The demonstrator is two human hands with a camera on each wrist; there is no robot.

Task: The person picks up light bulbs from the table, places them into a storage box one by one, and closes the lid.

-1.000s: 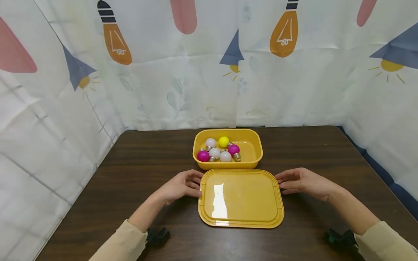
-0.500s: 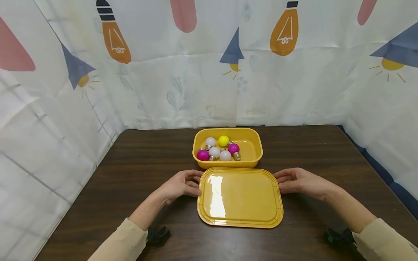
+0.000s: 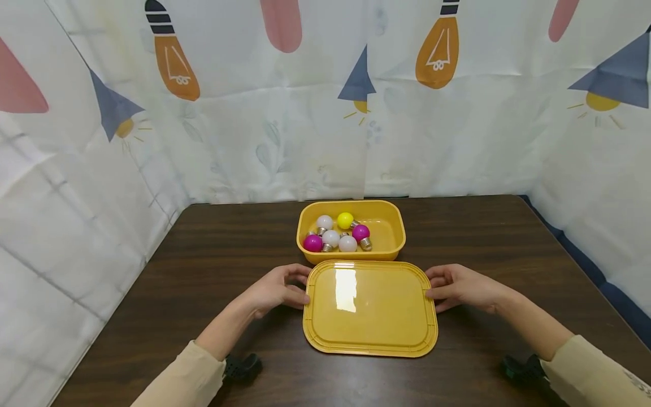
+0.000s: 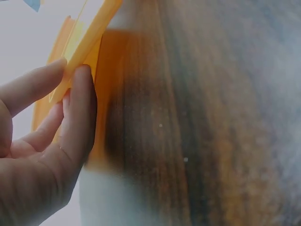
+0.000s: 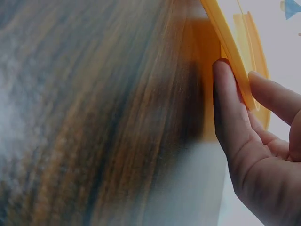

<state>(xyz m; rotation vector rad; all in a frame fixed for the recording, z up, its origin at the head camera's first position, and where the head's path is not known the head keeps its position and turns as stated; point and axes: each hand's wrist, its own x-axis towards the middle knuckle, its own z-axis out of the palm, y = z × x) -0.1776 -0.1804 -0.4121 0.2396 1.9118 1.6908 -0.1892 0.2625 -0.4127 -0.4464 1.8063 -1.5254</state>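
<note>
A flat yellow lid point(image 3: 371, 311) with rounded corners and a raised rim lies between my two hands, in front of a yellow box. My left hand point(image 3: 280, 289) pinches its left edge; in the left wrist view the lid's edge point(image 4: 87, 40) sits between thumb and fingers. At the opposite edge my right hand point(image 3: 465, 287) pinches it too, and the right wrist view has the lid's edge point(image 5: 230, 47) between thumb and fingers. Several light bulbs, among them a yellow bulb point(image 3: 345, 220), a magenta bulb point(image 3: 361, 232) and a white bulb point(image 3: 348, 243), lie in the box.
The open yellow box point(image 3: 389, 240) stands near the back of the dark wood table point(image 3: 229, 243), just behind the lid. A patterned white curtain point(image 3: 315, 135) hangs along the back and sides. Each wrist wears a black strap device, such as the left one point(image 3: 243, 367).
My right hand's thumb has come over the lid's right edge, where its fingers earlier rested beside it. The lid's far side appears slightly tilted up, and its glare has shifted. The bulbs have stayed put.
</note>
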